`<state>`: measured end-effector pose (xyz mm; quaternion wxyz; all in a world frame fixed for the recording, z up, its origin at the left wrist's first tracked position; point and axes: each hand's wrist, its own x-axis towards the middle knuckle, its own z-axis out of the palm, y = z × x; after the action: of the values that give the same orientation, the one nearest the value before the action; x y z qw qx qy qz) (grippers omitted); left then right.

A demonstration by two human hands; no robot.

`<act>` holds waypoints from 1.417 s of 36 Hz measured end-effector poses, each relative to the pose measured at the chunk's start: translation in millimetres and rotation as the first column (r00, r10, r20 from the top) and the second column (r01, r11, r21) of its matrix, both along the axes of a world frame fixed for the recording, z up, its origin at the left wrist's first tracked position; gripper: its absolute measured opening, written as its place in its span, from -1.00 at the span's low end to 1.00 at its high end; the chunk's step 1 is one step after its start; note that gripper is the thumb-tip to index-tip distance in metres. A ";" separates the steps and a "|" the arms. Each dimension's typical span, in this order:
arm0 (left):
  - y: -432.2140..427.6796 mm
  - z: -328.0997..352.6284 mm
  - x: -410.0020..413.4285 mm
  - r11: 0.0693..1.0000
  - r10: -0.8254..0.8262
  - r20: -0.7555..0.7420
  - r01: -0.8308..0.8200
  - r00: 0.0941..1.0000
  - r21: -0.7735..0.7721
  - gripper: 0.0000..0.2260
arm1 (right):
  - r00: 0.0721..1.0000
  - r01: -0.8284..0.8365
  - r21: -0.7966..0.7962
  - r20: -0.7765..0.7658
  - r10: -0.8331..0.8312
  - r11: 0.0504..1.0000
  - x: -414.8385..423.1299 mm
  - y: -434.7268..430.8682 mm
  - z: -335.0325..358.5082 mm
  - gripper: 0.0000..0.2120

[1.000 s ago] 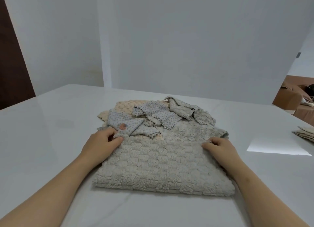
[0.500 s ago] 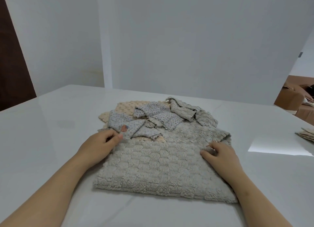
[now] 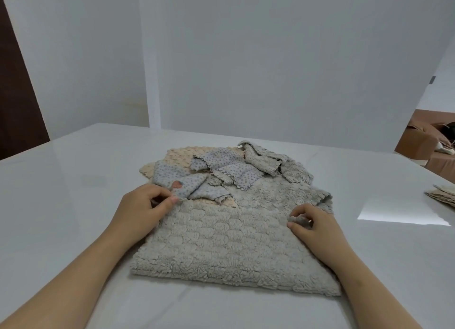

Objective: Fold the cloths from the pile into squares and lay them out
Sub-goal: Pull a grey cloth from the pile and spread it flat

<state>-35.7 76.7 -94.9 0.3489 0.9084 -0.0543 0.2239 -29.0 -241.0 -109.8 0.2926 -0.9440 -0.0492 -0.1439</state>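
A fluffy grey cloth (image 3: 229,250) lies folded on the white table (image 3: 69,205) in front of me. Its far part runs under a pile of cloths: a spotted blue-grey one (image 3: 197,183), a beige one (image 3: 182,156) and a crumpled grey one (image 3: 266,159). My left hand (image 3: 142,210) pinches the grey cloth's far left corner, right beside the spotted cloth. My right hand (image 3: 317,227) pinches a small tuft of the grey cloth near its right edge.
A stack of flat beige cloths (image 3: 443,195) lies at the table's right edge. White walls stand behind the table. A brown sofa (image 3: 428,141) shows beyond the right side. Bare table surface stretches left and right of the pile.
My right hand has closed its fingers on the grey cloth and lifted a small tuft. My left hand has tightened its pinch at the left corner. The cloth's right far edge has shifted slightly.
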 end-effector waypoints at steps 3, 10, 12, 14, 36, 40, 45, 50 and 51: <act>0.7 0.5 -0.8 1.000 0.002 0.002 -0.002 1.000 -0.019 -0.80 | 1.000 0.008 -0.009 -0.019 -0.009 1.000 3.0 -1.4 -0.9 -0.72; 1.8 -4.2 3.1 0.998 -0.030 -0.112 0.036 0.993 0.050 -0.88 | 0.996 0.032 -0.056 -0.079 -0.036 0.998 3.2 -1.5 0.8 -0.76; 1.6 -4.9 3.5 0.997 -0.027 -0.107 0.034 0.994 0.066 -0.86 | 0.996 0.033 -0.039 -0.084 -0.036 0.999 2.4 -1.5 0.9 -0.75; 1.5 -4.2 2.9 0.996 -0.016 -0.091 0.024 0.996 0.082 -0.83 | 0.997 0.025 -0.010 -0.075 -0.025 1.000 1.4 -0.8 1.8 -0.75; 9.8 -5.1 1.5 0.995 -0.017 -0.197 0.036 0.980 0.089 -0.83 | 0.992 -0.053 0.405 -0.080 0.093 0.913 -6.9 6.9 10.9 -0.79; 7.0 -2.5 -0.6 0.999 -0.016 -0.163 0.023 0.987 0.041 -0.83 | 0.998 -0.043 0.415 -0.027 0.060 0.909 -7.2 7.1 11.9 -0.76; 5.3 -0.1 3.2 0.930 -0.081 -0.160 0.017 0.984 -0.366 -0.83 | 0.998 -0.061 0.548 0.052 0.039 0.834 -10.3 10.1 16.8 -0.80; 3.3 0.8 2.3 0.888 -0.114 -0.118 0.048 0.986 -0.456 -0.79 | 0.997 -0.064 0.647 0.072 0.022 0.760 -10.3 8.7 18.0 -0.80; 3.0 1.2 1.8 0.889 -0.117 -0.105 0.057 0.988 -0.454 -0.79 | 0.998 -0.055 0.663 0.064 0.016 0.746 -9.7 7.7 17.5 -0.80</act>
<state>-33.9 79.7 -93.8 0.5618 0.8124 -0.0191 0.1550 -38.7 -233.3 -92.4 0.6105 -0.7728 -0.0206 -0.1721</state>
